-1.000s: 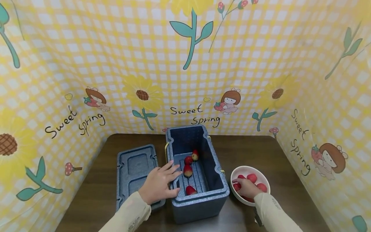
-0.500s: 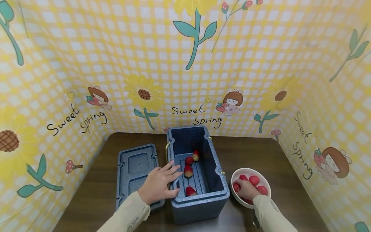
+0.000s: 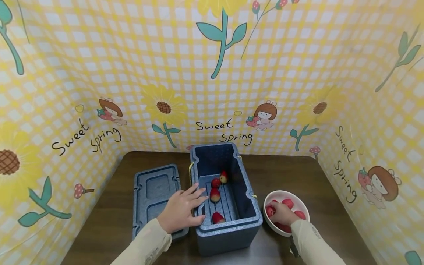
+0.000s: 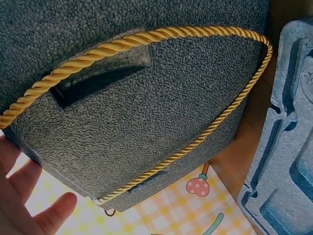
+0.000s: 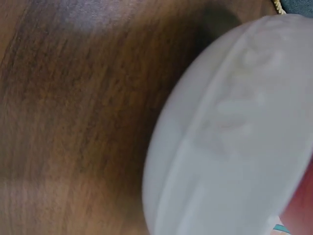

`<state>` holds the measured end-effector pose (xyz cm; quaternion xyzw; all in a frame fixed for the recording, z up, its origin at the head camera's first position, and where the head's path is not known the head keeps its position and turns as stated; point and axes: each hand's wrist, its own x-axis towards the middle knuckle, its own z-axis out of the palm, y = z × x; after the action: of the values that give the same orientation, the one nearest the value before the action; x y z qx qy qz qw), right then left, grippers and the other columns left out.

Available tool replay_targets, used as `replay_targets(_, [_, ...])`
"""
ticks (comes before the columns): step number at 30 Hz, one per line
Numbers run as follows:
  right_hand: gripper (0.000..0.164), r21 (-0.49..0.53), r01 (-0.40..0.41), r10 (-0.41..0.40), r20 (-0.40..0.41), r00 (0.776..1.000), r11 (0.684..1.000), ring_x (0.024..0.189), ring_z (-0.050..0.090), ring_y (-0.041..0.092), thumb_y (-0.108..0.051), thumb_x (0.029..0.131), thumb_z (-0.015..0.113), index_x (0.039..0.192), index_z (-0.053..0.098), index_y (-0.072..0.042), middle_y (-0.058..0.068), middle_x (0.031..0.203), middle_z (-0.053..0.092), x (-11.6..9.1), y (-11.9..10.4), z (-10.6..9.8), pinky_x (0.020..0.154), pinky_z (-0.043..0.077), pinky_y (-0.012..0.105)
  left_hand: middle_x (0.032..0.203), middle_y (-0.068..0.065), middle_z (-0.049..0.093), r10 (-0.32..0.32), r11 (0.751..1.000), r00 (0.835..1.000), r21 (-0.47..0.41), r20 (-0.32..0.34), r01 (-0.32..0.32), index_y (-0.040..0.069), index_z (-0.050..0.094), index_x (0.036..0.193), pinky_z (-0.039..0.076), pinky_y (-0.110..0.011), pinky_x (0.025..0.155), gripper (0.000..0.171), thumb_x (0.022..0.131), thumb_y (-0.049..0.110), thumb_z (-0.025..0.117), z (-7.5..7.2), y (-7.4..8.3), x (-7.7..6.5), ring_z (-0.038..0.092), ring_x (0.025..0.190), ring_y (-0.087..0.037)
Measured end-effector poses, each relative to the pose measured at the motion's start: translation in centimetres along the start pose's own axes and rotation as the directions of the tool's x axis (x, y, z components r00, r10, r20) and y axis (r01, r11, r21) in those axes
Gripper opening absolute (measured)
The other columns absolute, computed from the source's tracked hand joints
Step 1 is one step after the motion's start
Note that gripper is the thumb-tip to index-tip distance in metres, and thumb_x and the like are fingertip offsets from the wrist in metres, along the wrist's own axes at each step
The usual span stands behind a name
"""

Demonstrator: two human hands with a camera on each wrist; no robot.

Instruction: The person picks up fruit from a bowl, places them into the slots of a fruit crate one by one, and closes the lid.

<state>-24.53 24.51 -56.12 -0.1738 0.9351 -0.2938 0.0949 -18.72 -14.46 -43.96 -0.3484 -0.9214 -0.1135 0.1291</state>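
Note:
A grey-blue foam box (image 3: 228, 235) stands uncovered on the table. Inside lie several small fruits, mostly red with yellowish ends, such as the fruit (image 3: 215, 195) near the middle. My left hand (image 3: 183, 208) rests on the box's left rim, fingers spread over the edge. To the right, a white bowl (image 3: 305, 206) holds several red fruits (image 3: 288, 203). My right hand (image 3: 281, 214) reaches into the bowl, its fingertips curled at a red fruit (image 3: 269, 211) by the left wall; the hand covers part of the contents. The right wrist view shows mainly the bowl's outside (image 5: 220, 132).
The box's foam lid (image 3: 159, 187) lies flat to the left, partly beneath the left forearm. A yellow twisted rope (image 4: 190, 147) runs along the box's side. Behind the brown wooden table (image 3: 281, 171) hangs a yellow checked cloth (image 3: 212, 92).
My right hand stays in the bowl, its fingers shifting slightly around the red fruit at the left wall. The left hand keeps its place on the box rim. The head view sways a little.

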Motion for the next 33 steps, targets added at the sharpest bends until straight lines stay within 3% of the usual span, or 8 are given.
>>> replay_targets(5, [0.029,0.039,0.008,-0.008,0.017,1.0,0.999,0.065,0.05,0.012,-0.004,0.067,0.075,0.093,0.063,-0.008,-0.006,0.074,0.056,-0.2,-0.6,-0.7,0.062,0.046,0.027,0.132,-0.005,0.059,-0.001,1.0,1.0,-0.011,-0.001,0.001,0.015,0.069,0.122,0.049,-0.043,0.081,0.051,0.083,0.048,0.062,0.1,-0.1,-0.2,0.048,0.128,-0.028])
replay_targets(11, [0.026,0.131,-0.035,0.032,0.022,0.999,0.991,0.065,0.053,0.016,-0.001,0.069,0.074,0.091,0.064,-0.007,-0.001,0.075,0.059,0.0,-2.0,-2.5,0.058,0.05,0.03,0.129,-0.006,0.061,0.018,1.0,0.999,-0.008,-0.05,-0.019,0.015,0.069,0.12,0.05,-0.042,0.079,0.051,0.082,0.049,0.064,0.5,-0.1,-0.4,0.051,0.126,-0.028])
replay_targets(15, [0.035,0.092,-0.093,0.092,0.015,0.996,0.991,0.076,0.056,0.02,0.0,0.07,0.074,0.104,0.065,-0.001,0.006,0.087,0.063,0.7,-3.6,-4.6,0.068,0.052,0.036,0.129,-0.006,0.061,0.029,1.0,0.997,-0.007,-0.075,-0.03,0.015,0.069,0.12,0.05,-0.042,0.079,0.051,0.082,0.048,0.065,0.6,-0.2,-0.2,0.051,0.125,-0.028])
replay_targets(19, [0.044,0.079,-0.142,0.141,0.024,0.99,0.987,0.086,0.056,0.025,0.0,0.073,0.075,0.115,0.062,-0.002,0.011,0.098,0.063,1.9,-5.1,-6.4,0.077,0.053,0.042,0.129,-0.007,0.061,0.019,1.0,0.997,-0.021,-0.08,-0.021,0.014,0.069,0.121,0.05,-0.042,0.081,0.052,0.081,0.046,0.067,0.5,-0.4,-0.2,0.051,0.125,-0.029])
replay_targets(27, [0.042,0.034,0.01,-0.009,-0.005,1.0,0.999,0.081,0.054,0.022,-0.003,0.075,0.072,0.116,0.061,0.0,0.009,0.092,0.062,4.3,-7.6,-9.3,0.073,0.05,0.036,0.131,-0.007,0.06,0.001,0.999,0.998,-0.034,-0.056,-0.002,0.014,0.068,0.122,0.049,-0.043,0.084,0.052,0.081,0.045,0.066,0.3,-0.4,-0.3,0.049,0.127,-0.029])
replay_targets(33, [0.043,0.008,0.088,-0.088,-0.04,0.995,0.996,0.079,0.056,0.021,-0.008,0.075,0.074,0.114,0.061,0.001,0.009,0.089,0.064,4.8,-9.7,-11.6,0.071,0.05,0.034,0.133,-0.006,0.058,-0.005,0.999,1.0,-0.047,-0.008,0.005,0.015,0.067,0.124,0.049,-0.044,0.083,0.052,0.084,0.047,0.062,0.1,-0.3,-0.1,0.047,0.129,-0.028])
